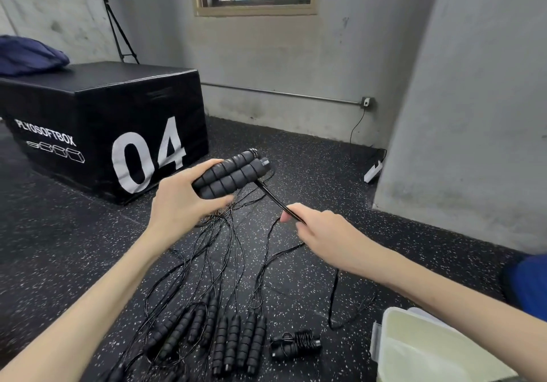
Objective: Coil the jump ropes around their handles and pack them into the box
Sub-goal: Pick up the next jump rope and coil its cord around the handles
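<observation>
My left hand (183, 201) grips a pair of black foam jump-rope handles (231, 174) side by side, raised above the floor. From their far end a thin black rope (273, 199) runs taut to my right hand (322, 233), which pinches it. Several more pairs of handles (233, 343) lie in a row on the floor near me, their ropes (225, 251) spread in loose tangles. One coiled rope bundle (296, 344) lies right of that row. The pale plastic box (420, 349) stands open at the lower right.
A black plyo box marked 04 (97, 127) stands at the left with a blue bag (29, 54) on top. A grey wall column (473, 100) rises at the right. A cable and white adapter (373, 170) lie by the wall. A blue object (529, 284) sits at the right edge.
</observation>
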